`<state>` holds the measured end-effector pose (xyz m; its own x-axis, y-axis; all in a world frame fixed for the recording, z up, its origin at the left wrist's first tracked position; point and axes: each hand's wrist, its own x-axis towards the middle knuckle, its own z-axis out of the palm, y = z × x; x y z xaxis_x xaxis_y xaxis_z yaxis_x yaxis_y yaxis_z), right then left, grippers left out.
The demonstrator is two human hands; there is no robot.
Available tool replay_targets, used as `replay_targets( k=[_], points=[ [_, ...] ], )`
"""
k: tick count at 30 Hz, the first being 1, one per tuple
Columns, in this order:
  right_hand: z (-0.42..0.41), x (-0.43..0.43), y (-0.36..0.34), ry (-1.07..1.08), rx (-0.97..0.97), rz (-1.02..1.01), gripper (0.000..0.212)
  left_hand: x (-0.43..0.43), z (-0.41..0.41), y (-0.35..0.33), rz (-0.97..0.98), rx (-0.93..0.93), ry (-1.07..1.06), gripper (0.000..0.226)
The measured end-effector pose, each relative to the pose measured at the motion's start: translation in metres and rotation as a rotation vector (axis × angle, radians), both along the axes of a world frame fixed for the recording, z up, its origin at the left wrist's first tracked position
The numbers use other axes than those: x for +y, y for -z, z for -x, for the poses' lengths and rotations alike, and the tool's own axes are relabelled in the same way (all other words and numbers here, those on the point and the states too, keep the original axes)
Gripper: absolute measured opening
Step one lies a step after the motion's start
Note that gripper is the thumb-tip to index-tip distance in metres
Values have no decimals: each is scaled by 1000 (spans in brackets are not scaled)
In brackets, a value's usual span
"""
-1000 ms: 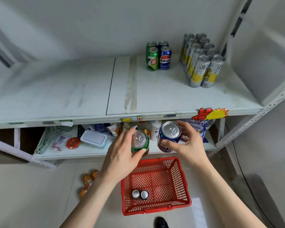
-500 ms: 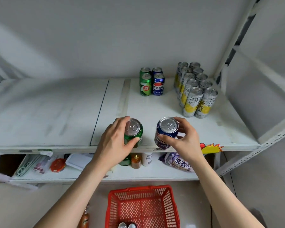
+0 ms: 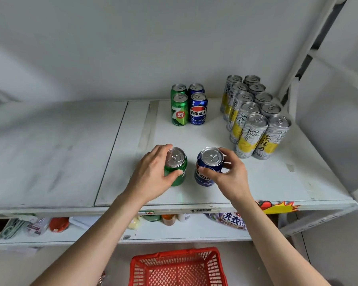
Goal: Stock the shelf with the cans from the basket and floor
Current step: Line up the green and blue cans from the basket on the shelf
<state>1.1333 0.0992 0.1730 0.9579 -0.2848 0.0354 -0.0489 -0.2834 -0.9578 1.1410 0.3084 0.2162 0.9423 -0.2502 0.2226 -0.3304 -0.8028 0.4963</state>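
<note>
**Desk:** Two cans in hand on your feed, I take it. What can't you read?

**Operator:** Whether they stand on the shelf [image 3: 70,151] or hang just above it; I can't tell from this angle. The left hand [image 3: 151,174] is wrapped round the green can [image 3: 177,168], and its fingers hide the can's far side. The right hand [image 3: 229,178] grasps the blue can [image 3: 208,168] the same way, covering part of the label.

**Desk:** And the basket?

**Operator:** The red basket [image 3: 178,267] is cut off by the bottom edge, nearest me. I see only its far rim and mesh, so whatever it holds is out of sight. The lower shelf [image 3: 174,234] is mostly hidden under the upper board. Items there are blurred, bar a purple detergent bag [image 3: 232,220] on the right.

**Desk:** Surface and room?

**Operator:** The board is white and scuffed, and a seam and a taped strip run near to far. At the far edge stand four short cans [image 3: 189,106], two green and two blue. To their right is a double row of tall silver-and-yellow cans [image 3: 254,118]. I see a plain white wall [image 3: 132,48] behind and a white upright [image 3: 310,42] at far right.
</note>
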Motion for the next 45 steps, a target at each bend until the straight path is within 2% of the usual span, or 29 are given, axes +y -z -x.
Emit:
replay_targets(
  k=[11,16,18,22,25,29,32,38,45],
  points=[
    [-19,1,11,-17,-13,-40,60,-7,-22,19,48,-4,-6,63],
    [-18,3,17,-47,-36,-38,66,-3,-24,28,109,-10,-18,65],
    [-17,2,19,-69,-42,-14,73,-3,-21,35,187,10,-17,72],
    [-7,-4,30,-111,-13,-2,101,-5,-10,60,391,119,-92,96],
    [-1,-7,41,-151,-5,-29,111,-6,-6,83,459,193,-103,98],
    [-7,-6,46,-176,-50,-106,94,-9,-13,96,594,232,-145,71],
    [-19,-6,49,-187,-85,-124,76,-11,-21,99,631,253,-143,65],
    [-44,-9,55,-189,-102,-170,74,-16,-47,98,692,269,-97,61],
    [-79,-14,58,-188,-122,-123,76,-22,-82,97,705,255,-80,66]
  ],
)
